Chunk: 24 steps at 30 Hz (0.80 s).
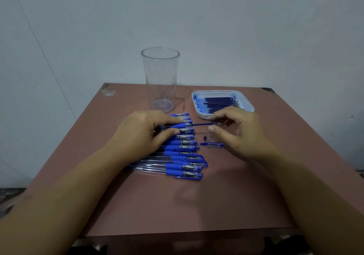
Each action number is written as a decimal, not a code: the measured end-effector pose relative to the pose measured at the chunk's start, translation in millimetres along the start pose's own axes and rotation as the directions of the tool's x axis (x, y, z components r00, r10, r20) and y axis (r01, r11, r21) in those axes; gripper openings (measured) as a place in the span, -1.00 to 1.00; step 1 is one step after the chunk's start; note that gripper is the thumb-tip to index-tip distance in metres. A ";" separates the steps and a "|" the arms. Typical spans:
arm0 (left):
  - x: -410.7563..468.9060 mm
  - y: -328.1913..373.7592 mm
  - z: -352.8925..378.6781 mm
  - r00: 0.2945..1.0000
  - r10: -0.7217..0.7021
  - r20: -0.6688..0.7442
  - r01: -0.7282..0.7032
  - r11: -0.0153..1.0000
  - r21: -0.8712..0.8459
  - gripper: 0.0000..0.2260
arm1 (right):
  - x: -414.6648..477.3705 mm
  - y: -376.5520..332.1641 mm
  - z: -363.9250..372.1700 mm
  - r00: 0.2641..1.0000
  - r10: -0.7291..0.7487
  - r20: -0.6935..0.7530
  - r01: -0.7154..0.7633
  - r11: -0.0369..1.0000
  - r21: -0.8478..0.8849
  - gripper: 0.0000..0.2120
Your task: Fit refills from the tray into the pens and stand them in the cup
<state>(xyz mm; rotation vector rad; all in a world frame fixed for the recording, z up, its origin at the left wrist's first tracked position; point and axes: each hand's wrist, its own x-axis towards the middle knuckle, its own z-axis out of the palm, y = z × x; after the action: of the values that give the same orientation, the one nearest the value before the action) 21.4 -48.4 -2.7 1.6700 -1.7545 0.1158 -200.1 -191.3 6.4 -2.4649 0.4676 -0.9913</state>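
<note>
My left hand (146,130) grips a pen barrel with a blue grip (178,125) above a row of several capped blue pens (183,156). A dark blue refill (202,124) sticks out of the barrel's right end, and my right hand (234,134) pinches its far tip between thumb and forefinger. A small dark pen tip (205,137) and a loose blue cap (211,145) lie on the table under my right hand. The white tray (248,105) at the back right holds several blue refills (220,103). The tall clear cup (160,77) stands at the back, with nothing visible inside.
The brown table (177,205) ends close behind the cup at a pale wall (236,28). Its near edge runs across the bottom of the view, with dark floor clutter at the lower left.
</note>
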 end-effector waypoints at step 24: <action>3.6 -8.3 -1.5 0.999 -0.035 -0.020 0.035 0.999 -0.002 -0.70 | 4.3 13.5 -5.6 0.998 -0.030 0.058 0.037 0.991 -0.126 -0.87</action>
<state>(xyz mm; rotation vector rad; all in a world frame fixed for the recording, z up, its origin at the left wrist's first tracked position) 29.8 -52.0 -2.9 1.6919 -1.7093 0.1143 -203.1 -206.2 5.5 -2.6141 0.4856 -0.9299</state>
